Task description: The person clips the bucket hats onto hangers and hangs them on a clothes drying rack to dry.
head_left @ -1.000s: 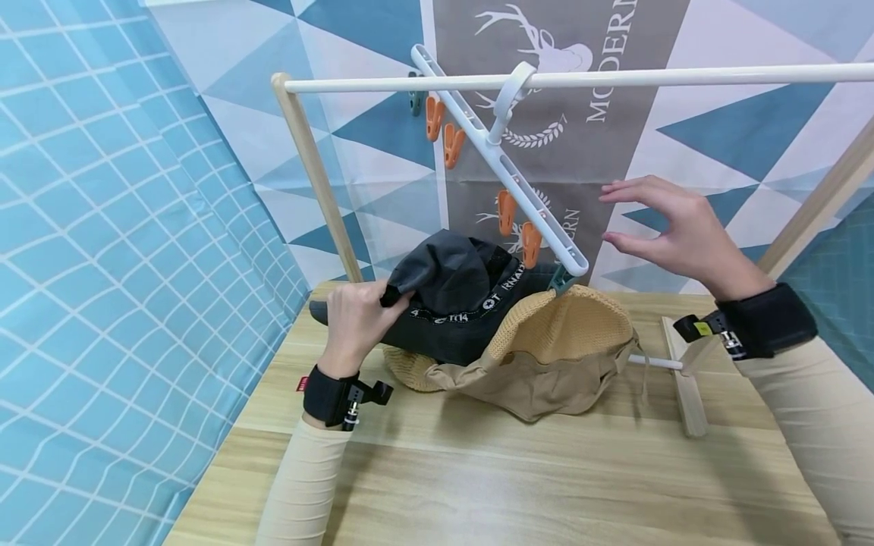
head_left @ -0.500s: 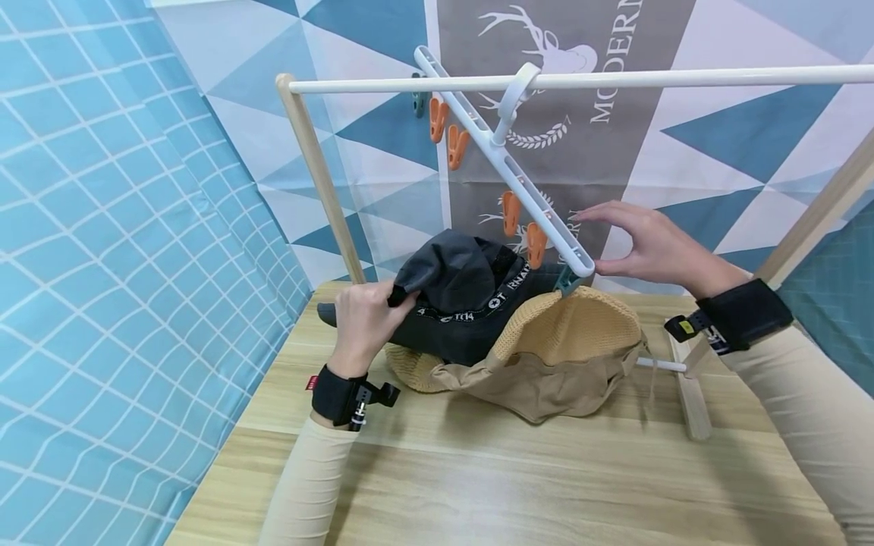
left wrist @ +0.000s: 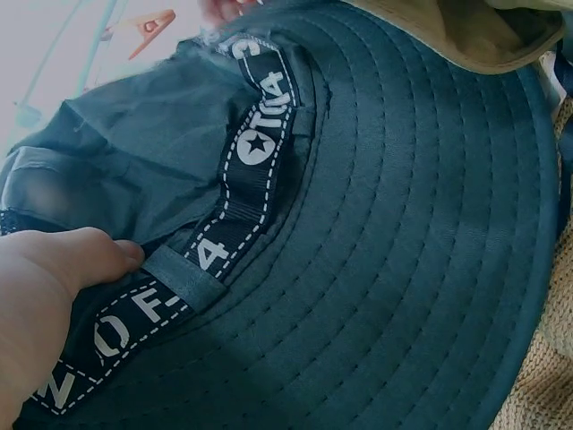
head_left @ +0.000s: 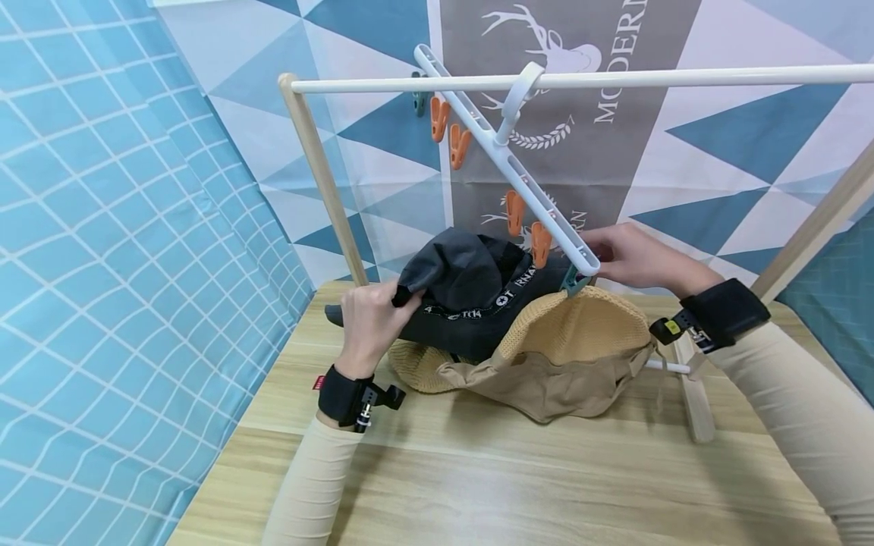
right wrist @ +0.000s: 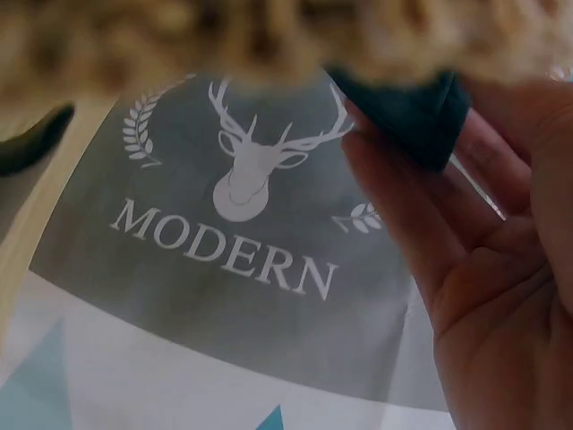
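Note:
My left hand (head_left: pixel 372 322) pinches the edge of a black bucket hat (head_left: pixel 447 277), which has a white-lettered band; its stitched brim (left wrist: pixel 421 206) fills much of the left wrist view. Under and beside it a beige hat with knitted lining (head_left: pixel 567 326) hangs by a dark green clip (head_left: pixel 575 280) at the near end of a white hanger (head_left: pixel 519 171). My right hand (head_left: pixel 638 258) is behind that end, fingertips hidden. In the right wrist view its fingers (right wrist: pixel 407 206) are around a dark teal piece (right wrist: pixel 416 116); whether this is hat or clip I cannot tell.
The hanger hooks over a white rail (head_left: pixel 683 78) on a wooden stand (head_left: pixel 321 174). Several orange clips (head_left: pixel 515 212) dangle from it, with another green clip (head_left: pixel 419 98) at the far end. Wood-grain table (head_left: pixel 478 478) below, patterned backdrop (head_left: pixel 717 152) behind.
My right hand has moved left and down, from beside the hanger to behind its near end, its fingers and thumb drawing closer together. My left hand keeps its hold on the black hat, shifting slightly right.

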`<state>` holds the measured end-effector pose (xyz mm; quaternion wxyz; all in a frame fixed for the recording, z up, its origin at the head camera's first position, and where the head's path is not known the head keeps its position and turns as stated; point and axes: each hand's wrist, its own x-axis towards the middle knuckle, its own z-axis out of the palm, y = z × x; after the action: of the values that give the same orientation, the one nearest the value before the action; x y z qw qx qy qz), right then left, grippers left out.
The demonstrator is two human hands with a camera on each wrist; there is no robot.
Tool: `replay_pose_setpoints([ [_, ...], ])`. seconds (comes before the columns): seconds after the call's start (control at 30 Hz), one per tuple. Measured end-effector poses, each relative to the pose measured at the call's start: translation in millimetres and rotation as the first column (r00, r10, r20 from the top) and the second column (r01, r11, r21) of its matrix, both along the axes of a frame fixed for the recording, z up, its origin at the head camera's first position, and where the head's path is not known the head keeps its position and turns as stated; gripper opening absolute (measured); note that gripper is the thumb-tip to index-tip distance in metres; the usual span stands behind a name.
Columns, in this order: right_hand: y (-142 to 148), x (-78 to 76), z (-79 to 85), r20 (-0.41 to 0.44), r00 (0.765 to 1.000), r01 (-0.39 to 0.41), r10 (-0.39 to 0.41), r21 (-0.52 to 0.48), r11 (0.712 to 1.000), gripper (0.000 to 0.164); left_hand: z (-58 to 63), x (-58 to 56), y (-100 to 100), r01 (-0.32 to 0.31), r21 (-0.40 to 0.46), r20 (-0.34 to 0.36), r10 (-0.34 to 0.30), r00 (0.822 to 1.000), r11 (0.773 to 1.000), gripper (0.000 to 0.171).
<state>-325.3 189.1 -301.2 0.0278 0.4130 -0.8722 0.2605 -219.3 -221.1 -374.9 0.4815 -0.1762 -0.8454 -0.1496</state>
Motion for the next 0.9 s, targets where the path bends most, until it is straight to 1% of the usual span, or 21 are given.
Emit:
replay_pose_setpoints([
  [0.07,-1,0.2,0.6,-0.009,1.000,-0.015,0.015,0.005,1.000,0.026,-0.2,-0.3,0,0.013,0.012,0.005,-0.013,1.000,1.000,0.054],
  [0.13,-2,0.3,1.6,-0.028,0.999,-0.029,0.030,0.012,1.000,0.023,0.0,-0.5,1,0.023,0.021,0.013,-0.024,1.000,0.999,0.055],
  [0.27,-5,0.1,3.9,-0.039,0.999,-0.033,0.034,0.026,0.999,0.024,0.2,-0.6,1,0.024,0.027,0.022,-0.025,0.999,0.999,0.057],
  [0.53,-5,-1.1,13.4,0.000,0.999,-0.041,0.041,0.076,0.996,0.025,-1.2,-1.8,1,0.019,0.015,0.023,-0.019,1.000,1.000,0.056],
  [0.67,-6,-1.9,16.6,0.008,0.999,-0.045,0.044,0.081,0.996,0.026,-1.3,-1.6,1,0.015,0.012,0.030,-0.015,0.999,1.000,0.056],
  [0.77,-7,-2.6,16.4,-0.004,0.999,-0.040,0.040,0.076,0.996,0.027,-1.2,-2.0,1,0.020,0.012,0.029,-0.020,0.999,1.000,0.056],
  [0.9,-6,-3.4,13.5,-0.063,0.997,-0.041,0.044,0.054,0.998,0.028,-1.3,-3.8,2,0.031,0.015,0.022,-0.031,0.999,0.999,0.056],
])
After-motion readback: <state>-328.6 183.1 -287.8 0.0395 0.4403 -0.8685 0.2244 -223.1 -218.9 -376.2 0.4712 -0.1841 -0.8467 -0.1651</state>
